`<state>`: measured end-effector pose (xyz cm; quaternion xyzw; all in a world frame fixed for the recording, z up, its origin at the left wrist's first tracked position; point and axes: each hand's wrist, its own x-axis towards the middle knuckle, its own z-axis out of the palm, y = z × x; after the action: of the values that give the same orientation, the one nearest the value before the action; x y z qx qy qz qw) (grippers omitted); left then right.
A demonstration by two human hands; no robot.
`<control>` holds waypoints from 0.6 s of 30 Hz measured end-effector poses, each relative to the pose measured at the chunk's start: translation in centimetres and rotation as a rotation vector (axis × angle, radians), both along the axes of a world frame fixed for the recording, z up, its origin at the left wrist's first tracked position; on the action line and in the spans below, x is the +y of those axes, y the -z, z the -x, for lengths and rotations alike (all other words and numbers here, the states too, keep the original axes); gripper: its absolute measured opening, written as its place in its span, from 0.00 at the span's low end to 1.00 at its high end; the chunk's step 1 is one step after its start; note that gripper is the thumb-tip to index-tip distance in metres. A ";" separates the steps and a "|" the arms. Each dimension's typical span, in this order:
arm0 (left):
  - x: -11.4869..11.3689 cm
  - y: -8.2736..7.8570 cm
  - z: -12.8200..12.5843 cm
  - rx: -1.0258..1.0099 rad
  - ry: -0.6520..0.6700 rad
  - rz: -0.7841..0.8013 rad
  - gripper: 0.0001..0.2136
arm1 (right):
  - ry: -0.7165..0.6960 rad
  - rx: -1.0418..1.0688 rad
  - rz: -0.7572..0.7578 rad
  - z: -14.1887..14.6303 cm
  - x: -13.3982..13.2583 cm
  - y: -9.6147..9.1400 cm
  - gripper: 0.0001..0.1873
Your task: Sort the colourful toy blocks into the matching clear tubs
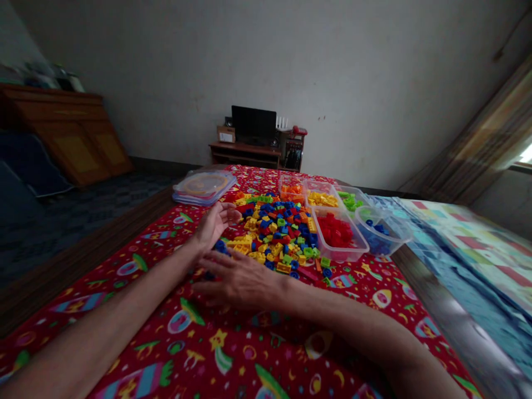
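Red tablecloth (216, 354): our left hand (214, 224) is uncurled, right hand (247, 280) splayed, beside mixed bricks (274, 235); tubs (337, 255) stand beyond, seemingly divided by colour.

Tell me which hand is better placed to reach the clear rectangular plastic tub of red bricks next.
Likely the right hand, though it points left: its arm enters from the same side as the tub. The loose multicoloured plastic bricks lie between the left hand and the tub.
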<state>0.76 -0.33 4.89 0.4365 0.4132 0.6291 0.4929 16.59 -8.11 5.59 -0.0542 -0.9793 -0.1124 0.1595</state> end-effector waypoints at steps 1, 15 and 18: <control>0.0 -0.3 0.2 0.008 -0.015 -0.019 0.14 | -0.041 -0.035 -0.041 0.4 -0.3 0.7 0.18; 0.2 1.6 0.6 0.617 0.054 -0.140 0.18 | 0.455 -0.016 0.093 -2.8 5.9 -0.2 0.12; 0.3 1.6 0.5 0.748 0.127 -0.176 0.18 | 0.545 -0.005 0.155 -4.4 7.0 -2.0 0.11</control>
<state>0.23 -0.03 3.32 0.7012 0.4809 0.4276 0.3068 21.04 -1.15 7.54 -0.3271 -0.9347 -0.0761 0.1165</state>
